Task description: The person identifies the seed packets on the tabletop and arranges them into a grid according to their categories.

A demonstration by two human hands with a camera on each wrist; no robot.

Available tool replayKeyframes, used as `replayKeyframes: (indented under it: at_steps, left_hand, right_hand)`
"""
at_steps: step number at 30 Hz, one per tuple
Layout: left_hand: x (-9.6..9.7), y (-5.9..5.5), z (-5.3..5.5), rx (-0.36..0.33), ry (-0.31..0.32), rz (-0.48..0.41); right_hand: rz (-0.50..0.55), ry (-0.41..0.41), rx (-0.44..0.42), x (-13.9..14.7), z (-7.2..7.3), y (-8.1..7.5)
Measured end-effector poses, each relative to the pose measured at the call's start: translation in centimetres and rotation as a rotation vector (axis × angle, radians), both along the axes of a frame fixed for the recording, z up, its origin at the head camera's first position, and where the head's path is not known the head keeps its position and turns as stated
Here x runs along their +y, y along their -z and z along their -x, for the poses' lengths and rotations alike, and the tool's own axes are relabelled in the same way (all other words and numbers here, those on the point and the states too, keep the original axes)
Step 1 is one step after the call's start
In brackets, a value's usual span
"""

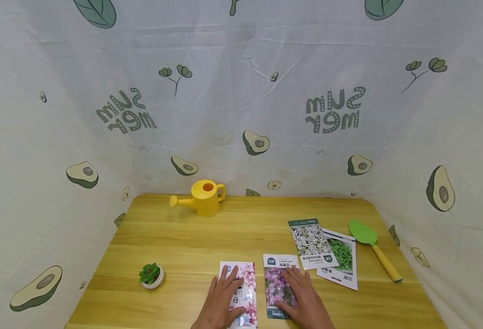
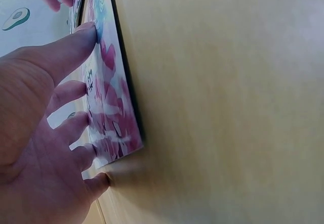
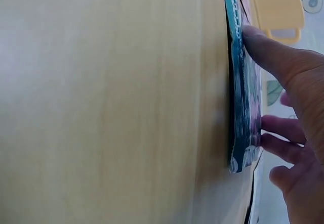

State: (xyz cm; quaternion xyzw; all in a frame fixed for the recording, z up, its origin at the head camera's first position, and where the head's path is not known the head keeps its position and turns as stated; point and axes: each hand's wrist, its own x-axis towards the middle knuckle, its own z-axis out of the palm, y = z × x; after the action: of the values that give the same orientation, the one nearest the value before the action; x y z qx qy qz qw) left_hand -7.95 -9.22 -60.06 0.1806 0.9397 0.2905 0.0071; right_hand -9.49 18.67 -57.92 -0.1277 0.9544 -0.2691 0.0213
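Looking through the head view, at the far left of the counter [image 1: 175, 242] I have a small potted succulent [image 1: 151, 276] in a white pot. Further right, near the back, a yellow watering can [image 1: 206, 201] stands upright, its spout toward the left. Next, at the front, I see the left hand [image 1: 220, 300] with its fingers spread wide, thumb and fingertips resting on a pink-blossom seed packet [image 1: 249, 292] lying on the counter; its little finger reaches past the packet's edge. Beside it, the right hand [image 1: 305, 298], likewise spread, rests thumb and fingertips on a purple-flower seed packet [image 1: 277, 289]. Just right of that, I make out a white-flower seed packet [image 1: 312, 243] overlapping a green-leaf seed packet [image 1: 344, 258]. Rightmost, a toy trowel [image 1: 376, 252] with green blade and yellow handle lies slanted, its blade just beside the green-leaf seed packet.
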Motion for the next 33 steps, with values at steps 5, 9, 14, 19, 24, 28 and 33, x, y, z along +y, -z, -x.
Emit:
replayKeyframes:
  at_steps: [5,9,14,19,24,28,33]
  left_hand:
    - [0.0,0.7,0.1,0.022,-0.006,-0.006]
    - [0.1,0.6,0.1,0.021,-0.01,-0.003]
    - [0.2,-0.4,0.0,-0.025,-0.011,0.018]
    - [0.1,-0.3,0.1,-0.028,-0.01,0.024]
    - [0.0,0.6,0.0,0.0,-0.005,-0.017]
    - [0.1,0.7,0.1,-0.048,-0.019,-0.02]
    - [0.3,0.1,0.2,-0.095,-0.032,-0.003]
  right_hand:
    - [0.021,0.016,-0.008,-0.2,-0.2,0.2]
    - [0.027,0.0,-0.013,0.0,-0.3,0.3]
    - [0.0,-0.007,-0.032,0.0,-0.4,0.2]
    - [-0.019,-0.017,-0.03,0.0,-0.3,0.0]
    - [-0.037,-0.048,0.007,0.1,-0.5,0.2]
    - [-0.036,-0.053,0.025,0.1,-0.6,0.3]
    - [-0.031,-0.058,0.051,0.1,-0.8,0.5]
